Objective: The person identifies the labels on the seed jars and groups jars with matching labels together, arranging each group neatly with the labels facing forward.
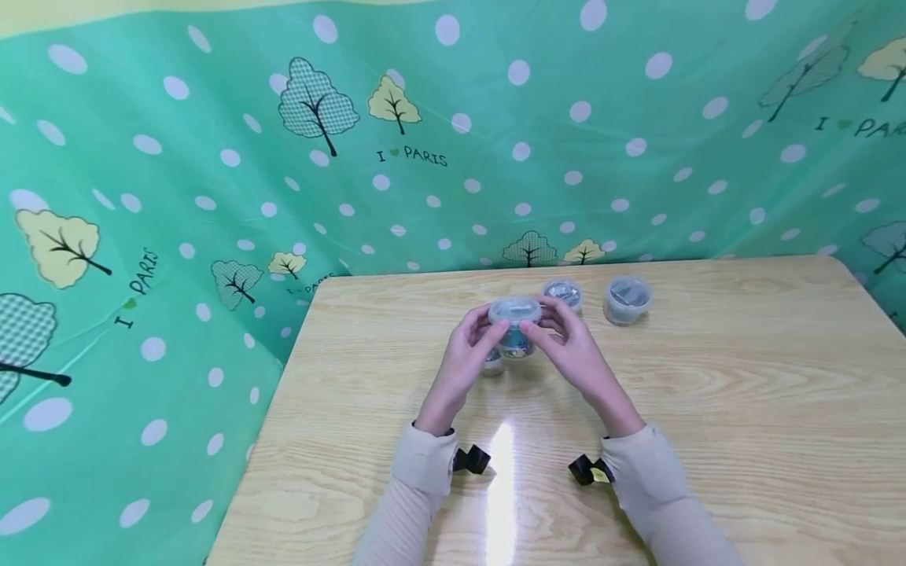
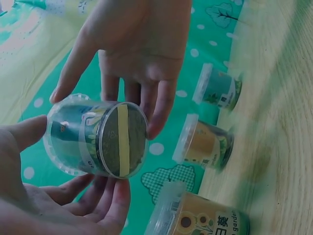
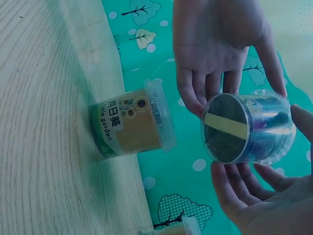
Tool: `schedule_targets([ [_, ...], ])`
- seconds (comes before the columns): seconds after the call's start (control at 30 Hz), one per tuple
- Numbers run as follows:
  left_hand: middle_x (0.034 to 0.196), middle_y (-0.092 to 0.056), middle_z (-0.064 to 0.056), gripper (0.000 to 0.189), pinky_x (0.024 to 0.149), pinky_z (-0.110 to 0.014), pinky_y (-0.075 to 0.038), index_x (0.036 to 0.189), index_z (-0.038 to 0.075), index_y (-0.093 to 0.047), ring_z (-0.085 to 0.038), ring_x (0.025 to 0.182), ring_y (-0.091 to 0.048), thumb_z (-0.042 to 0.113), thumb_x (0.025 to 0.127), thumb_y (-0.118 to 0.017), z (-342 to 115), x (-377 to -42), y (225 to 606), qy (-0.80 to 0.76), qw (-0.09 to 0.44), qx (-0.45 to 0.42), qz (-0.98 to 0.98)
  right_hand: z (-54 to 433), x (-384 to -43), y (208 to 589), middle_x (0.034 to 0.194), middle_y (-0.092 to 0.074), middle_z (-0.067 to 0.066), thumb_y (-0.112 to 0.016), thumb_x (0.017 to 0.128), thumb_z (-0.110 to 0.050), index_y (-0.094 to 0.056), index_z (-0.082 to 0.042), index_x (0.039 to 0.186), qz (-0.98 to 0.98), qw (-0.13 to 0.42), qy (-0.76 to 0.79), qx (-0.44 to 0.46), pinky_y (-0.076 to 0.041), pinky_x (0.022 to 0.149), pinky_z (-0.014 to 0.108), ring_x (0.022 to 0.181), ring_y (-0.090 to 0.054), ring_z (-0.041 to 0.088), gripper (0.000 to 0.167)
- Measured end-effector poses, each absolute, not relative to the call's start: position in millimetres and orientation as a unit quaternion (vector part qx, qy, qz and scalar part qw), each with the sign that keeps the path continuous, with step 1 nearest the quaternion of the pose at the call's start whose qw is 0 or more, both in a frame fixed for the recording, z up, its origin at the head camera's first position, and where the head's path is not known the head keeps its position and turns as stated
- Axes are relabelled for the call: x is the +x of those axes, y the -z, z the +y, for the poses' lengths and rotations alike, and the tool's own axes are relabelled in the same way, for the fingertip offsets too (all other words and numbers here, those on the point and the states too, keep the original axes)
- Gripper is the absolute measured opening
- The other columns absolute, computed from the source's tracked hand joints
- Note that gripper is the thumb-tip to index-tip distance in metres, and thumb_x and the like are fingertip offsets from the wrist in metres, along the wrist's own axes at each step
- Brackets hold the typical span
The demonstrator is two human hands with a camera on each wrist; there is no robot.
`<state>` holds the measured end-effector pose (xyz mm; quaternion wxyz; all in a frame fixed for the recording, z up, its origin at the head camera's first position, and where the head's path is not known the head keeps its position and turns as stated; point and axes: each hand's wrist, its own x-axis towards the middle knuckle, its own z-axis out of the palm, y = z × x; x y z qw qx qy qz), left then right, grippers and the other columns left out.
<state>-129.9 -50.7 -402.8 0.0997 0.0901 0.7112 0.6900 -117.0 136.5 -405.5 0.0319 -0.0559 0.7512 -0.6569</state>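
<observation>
A clear lidded plastic cup point(image 1: 517, 334) with a teal label is held upright above the table between both hands. My left hand point(image 1: 465, 358) grips it from the left, with thumb at the front near the lid and fingers around the far side. My right hand point(image 1: 572, 350) holds the opposite side in the same way. From below, the left wrist view shows the cup's dark base, crossed by a pale yellow strip point(image 2: 124, 139). Partly hidden behind my left hand, another small cup point(image 1: 493, 364) stands on the table.
Two more lidded cups, one just behind my right hand point(image 1: 564, 291) and one farther right point(image 1: 627, 299), stand near the table's back edge. An orange label with sunflowers marks a cup point(image 3: 129, 122) in the right wrist view. A green dotted cloth point(image 1: 439, 212) hangs behind the wooden table point(image 1: 764, 393).
</observation>
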Motion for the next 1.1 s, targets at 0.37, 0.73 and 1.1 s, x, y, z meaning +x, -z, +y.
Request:
schedule_targets([
  [0.37, 0.134, -0.060, -0.013, 0.048, 0.108, -0.040, -0.044, 0.142, 0.006, -0.050, -0.023, 0.120, -0.056, 0.031, 0.102, -0.053, -49.6, -136.7, 402.9, -0.704, 0.099, 0.099, 0.696, 144.1, -129.4, 406.6, 0.143, -0.050, 0.020, -0.054, 0.103, -0.031, -0.040, -0.006, 0.148, 0.736, 0.055, 0.671, -0.076, -0.045, 0.109, 0.048, 0.133, -0.049, 0.033, 0.053],
  [0.73, 0.134, -0.059, -0.016, 0.050, 0.108, -0.043, -0.045, 0.144, 0.004, -0.048, -0.025, 0.117, -0.059, 0.033, 0.103, -0.049, -45.4, -139.0, 402.8, -0.718, 0.112, 0.104, 0.679, 147.1, -134.9, 407.4, 0.139, -0.054, 0.018, -0.054, 0.103, -0.031, -0.043, -0.008, 0.148, 0.728, 0.050, 0.679, -0.081, -0.049, 0.103, 0.035, 0.128, -0.053, 0.032, 0.052],
  [1.1, 0.136, -0.055, -0.015, 0.049, 0.105, -0.038, -0.049, 0.144, 0.004, -0.042, -0.026, 0.121, -0.056, 0.025, 0.102, -0.055, -35.6, -134.8, 397.5, -0.701, 0.086, 0.116, 0.698, 143.3, -134.1, 406.3, 0.138, -0.052, 0.014, -0.062, 0.099, -0.030, -0.045, -0.009, 0.145, 0.741, 0.026, 0.667, -0.068, -0.046, 0.107, 0.040, 0.127, -0.051, 0.027, 0.054],
])
